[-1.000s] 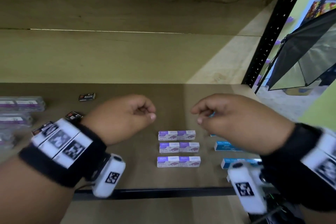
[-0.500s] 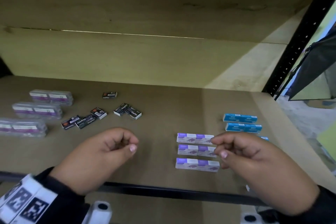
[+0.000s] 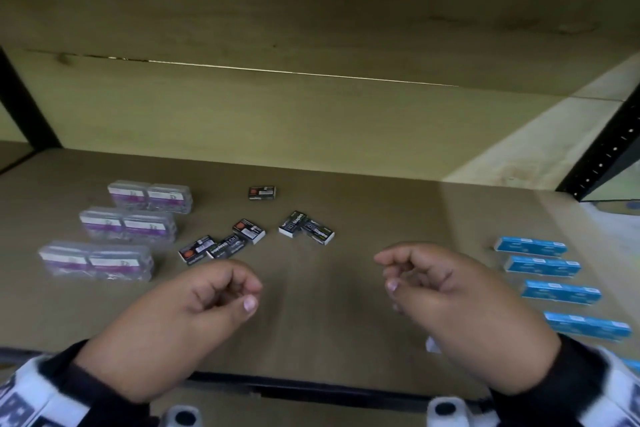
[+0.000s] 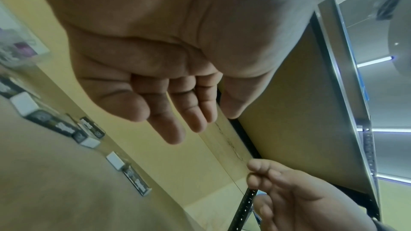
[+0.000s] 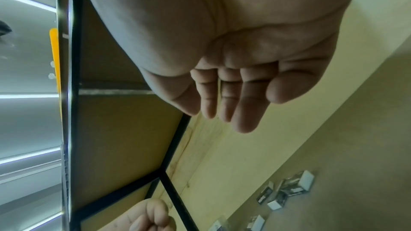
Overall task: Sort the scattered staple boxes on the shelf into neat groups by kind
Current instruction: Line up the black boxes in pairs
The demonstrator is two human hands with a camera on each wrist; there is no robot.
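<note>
On the brown shelf (image 3: 322, 329) several small black staple boxes (image 3: 249, 230) lie scattered left of centre, one apart at the back (image 3: 262, 192). Three clear cases with purple labels (image 3: 128, 224) sit in a row at the left. Blue boxes (image 3: 542, 266) line up at the right. My left hand (image 3: 242, 291) hovers just in front of the black boxes, fingers loosely curled and empty, as the left wrist view (image 4: 177, 111) confirms. My right hand (image 3: 391, 274) hovers at centre right, also loosely curled and empty (image 5: 233, 108). Only a white corner (image 3: 431, 345) shows beneath my right hand.
A black front rail (image 3: 311, 386) edges the shelf below my wrists. A black perforated upright (image 3: 602, 156) stands at the back right. A wooden back wall (image 3: 277, 121) closes the shelf behind.
The view has swung left, bringing the black boxes and clear cases into full view. Both hands stay curled and empty; the purple-and-white boxes are now hidden under my right hand.
</note>
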